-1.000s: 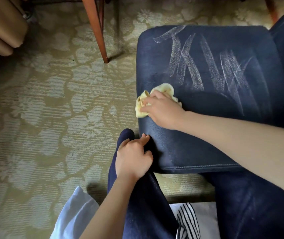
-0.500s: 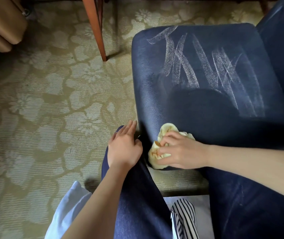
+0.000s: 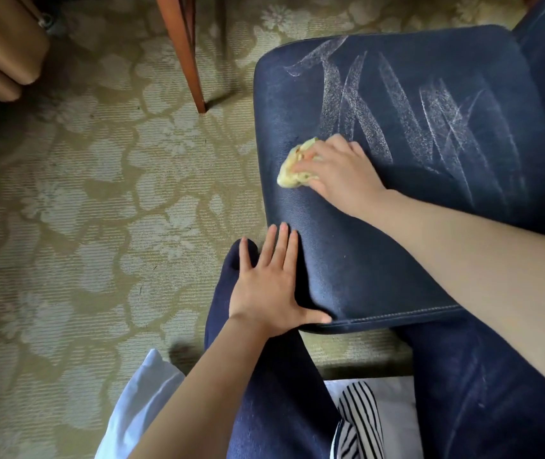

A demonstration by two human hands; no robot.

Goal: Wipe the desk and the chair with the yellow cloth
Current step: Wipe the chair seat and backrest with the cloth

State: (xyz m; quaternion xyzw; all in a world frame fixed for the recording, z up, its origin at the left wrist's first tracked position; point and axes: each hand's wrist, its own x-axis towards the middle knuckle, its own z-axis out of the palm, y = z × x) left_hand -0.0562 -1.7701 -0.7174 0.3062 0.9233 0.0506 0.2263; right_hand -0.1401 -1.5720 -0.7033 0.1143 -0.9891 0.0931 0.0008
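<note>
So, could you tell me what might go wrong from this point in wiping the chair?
The yellow cloth is bunched small under the right hand near the left edge of the chair seat; a stroke outward might slip off onto the carpet.
The pale streaks lie farther back; a small wad could leave strips between passes.
The left hand rests at the front corner, possibly blocking strokes there.

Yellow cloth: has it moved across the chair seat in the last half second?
Yes. The yellow cloth slid from the chair seat's near stitched edge back toward the pale streaks.
</note>
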